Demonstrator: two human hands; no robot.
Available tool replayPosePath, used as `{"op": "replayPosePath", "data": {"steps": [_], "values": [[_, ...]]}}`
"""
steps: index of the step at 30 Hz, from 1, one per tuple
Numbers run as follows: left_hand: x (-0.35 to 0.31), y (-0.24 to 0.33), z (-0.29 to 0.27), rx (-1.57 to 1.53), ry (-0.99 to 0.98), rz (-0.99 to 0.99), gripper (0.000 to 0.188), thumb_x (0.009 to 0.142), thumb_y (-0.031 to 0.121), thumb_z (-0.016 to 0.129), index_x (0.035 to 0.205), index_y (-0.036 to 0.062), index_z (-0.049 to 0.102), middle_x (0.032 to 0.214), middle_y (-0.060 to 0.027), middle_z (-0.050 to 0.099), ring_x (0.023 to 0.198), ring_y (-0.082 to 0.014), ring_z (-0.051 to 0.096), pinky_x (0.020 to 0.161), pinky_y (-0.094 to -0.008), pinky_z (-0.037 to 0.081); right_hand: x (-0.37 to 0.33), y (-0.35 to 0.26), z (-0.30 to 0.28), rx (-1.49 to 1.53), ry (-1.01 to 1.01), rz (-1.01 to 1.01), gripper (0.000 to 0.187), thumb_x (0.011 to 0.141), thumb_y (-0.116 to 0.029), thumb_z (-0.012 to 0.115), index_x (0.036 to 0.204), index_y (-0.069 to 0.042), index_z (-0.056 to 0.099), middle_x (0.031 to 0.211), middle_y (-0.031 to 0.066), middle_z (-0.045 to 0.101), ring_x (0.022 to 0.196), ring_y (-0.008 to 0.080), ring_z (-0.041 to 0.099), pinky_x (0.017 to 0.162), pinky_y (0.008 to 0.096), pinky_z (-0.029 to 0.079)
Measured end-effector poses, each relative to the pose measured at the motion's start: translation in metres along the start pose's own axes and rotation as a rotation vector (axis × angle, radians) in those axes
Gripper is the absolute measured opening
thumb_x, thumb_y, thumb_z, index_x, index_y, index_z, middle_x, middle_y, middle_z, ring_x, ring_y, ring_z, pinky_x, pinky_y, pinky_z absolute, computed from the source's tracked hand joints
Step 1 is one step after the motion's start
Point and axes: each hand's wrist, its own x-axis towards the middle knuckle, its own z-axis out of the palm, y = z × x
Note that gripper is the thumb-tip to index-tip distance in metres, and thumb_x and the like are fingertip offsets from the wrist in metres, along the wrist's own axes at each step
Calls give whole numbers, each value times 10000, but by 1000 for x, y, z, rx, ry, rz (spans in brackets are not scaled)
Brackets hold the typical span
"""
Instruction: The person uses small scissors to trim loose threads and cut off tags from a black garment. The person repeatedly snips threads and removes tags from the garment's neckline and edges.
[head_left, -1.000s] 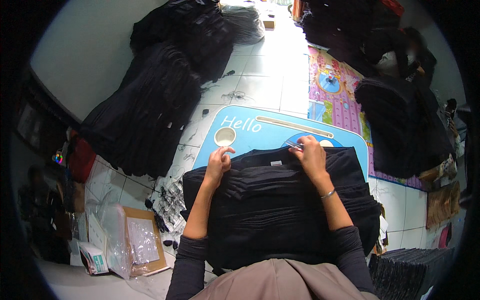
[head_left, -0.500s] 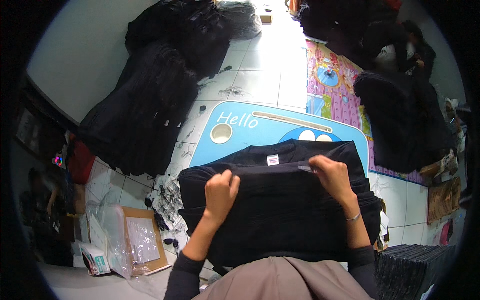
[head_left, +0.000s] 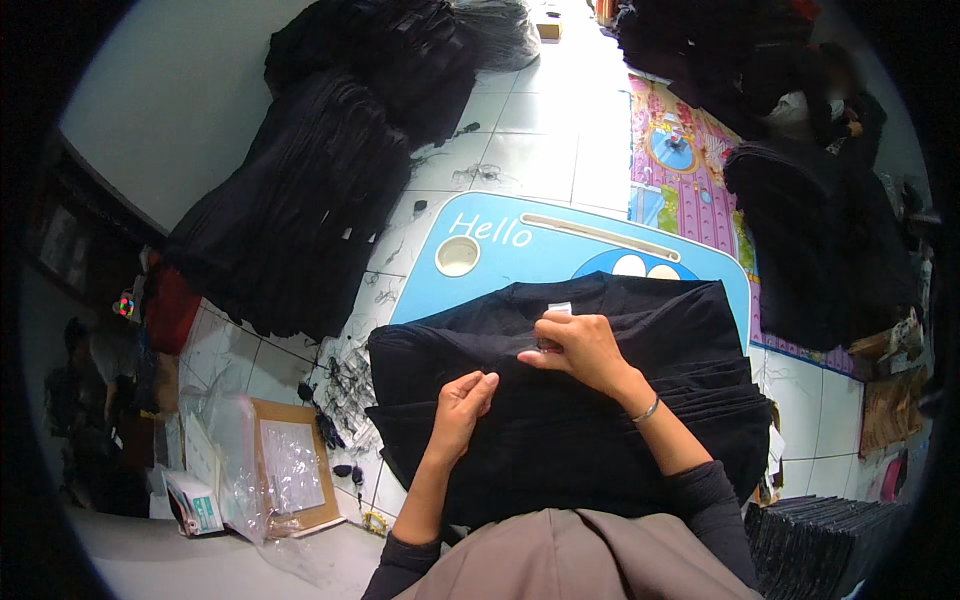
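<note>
A stack of folded black shirts (head_left: 600, 430) lies on the blue folding table, with a white neck label (head_left: 559, 308) on the top one. My left hand (head_left: 462, 415) is closed in a pinch above the left part of the top shirt. Whatever its fingertips hold, perhaps a thread or a bit of cloth, is too small to make out. Just below the label, my right hand (head_left: 585, 350) is closed around a small metal tool (head_left: 548, 346) that looks like thread snips, mostly hidden by the fingers. Its fingertips are close to the left hand's.
The blue table (head_left: 420, 290) has a cup recess and a slot. Heaped black garments (head_left: 290, 200) stand at left, more (head_left: 800, 230) at right beside a colourful mat (head_left: 680, 180). Thread scraps (head_left: 345, 400) litter the floor. A co-worker (head_left: 850, 120) sits far right.
My right hand has moved left with the small tool, from the shirt's right side to below the label. My left hand has shifted slightly right and down. The whole view has shifted a little.
</note>
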Motion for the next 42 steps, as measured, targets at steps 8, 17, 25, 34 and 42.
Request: {"op": "replayPosePath", "data": {"steps": [8,17,25,34,42], "values": [[6,-1,3,-328,-49,-60,305,975,159,597,688,125,499,631,72,363,540,-31,294,504,-222,244,-1,-1,14,-24,41,-115,424,807,-436,723,682,-76,538,658,38,511,542,227,565,512,340,440],[7,-3,1,-253,-16,-69,333,977,186,595,667,113,497,615,74,356,523,-27,276,484,-228,228,0,-3,24,-30,54,-53,429,854,-460,668,685,-80,563,669,35,540,563,225,603,506,337,466],[0,33,-39,855,299,124,307,947,212,607,751,-24,619,553,-72,500,517,-94,435,508,-301,346,0,1,22,158,45,123,424,846,-455,697,727,-59,601,659,57,558,566,245,584,537,341,465],[149,102,-197,1196,627,310,316,858,310,653,822,-2,691,692,-102,674,635,-200,634,627,-367,495,0,1,25,165,74,171,398,822,-424,730,761,-43,629,654,81,568,579,243,578,555,353,444],[201,99,-255,1337,177,68,549,712,215,804,1231,110,663,952,-143,733,908,-253,709,867,-350,534,-2,2,26,180,66,193,374,812,-384,752,765,-35,626,631,90,552,565,240,559,545,348,427]]}}
